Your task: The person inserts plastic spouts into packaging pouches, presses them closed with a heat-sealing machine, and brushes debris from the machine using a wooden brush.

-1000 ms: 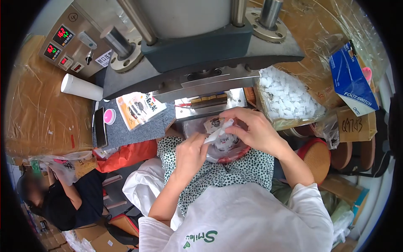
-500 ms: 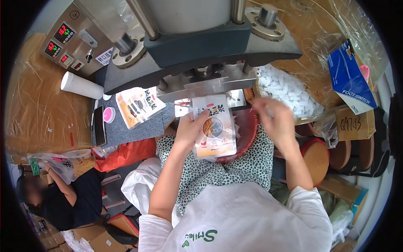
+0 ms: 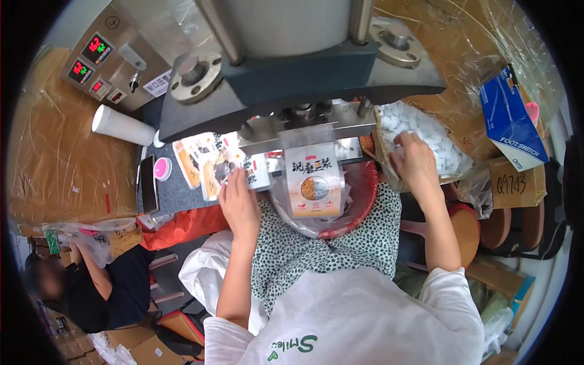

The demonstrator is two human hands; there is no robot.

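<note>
A printed pouch (image 3: 314,182) hangs from the jaws of the press (image 3: 304,135), over a red-rimmed basket (image 3: 367,198) on the lap. My left hand (image 3: 238,198) is open, its fingertips on printed pouches (image 3: 214,164) lying on the grey mat. On the other side my right hand (image 3: 417,159) reaches into the box of small white pieces (image 3: 441,137). Its fingers are curled and apart, with nothing visible between them.
A white cylinder (image 3: 121,125), a pink-lidded jar (image 3: 162,168) and a phone (image 3: 148,184) are on the mat. The control panel (image 3: 112,61) stands back left. A blue box (image 3: 513,115) is at the right. Another person (image 3: 100,286) sits at lower left.
The pouch has gone from my left hand to the press. My left hand has moved left to the other pouches, and my right hand has moved right to the white pieces.
</note>
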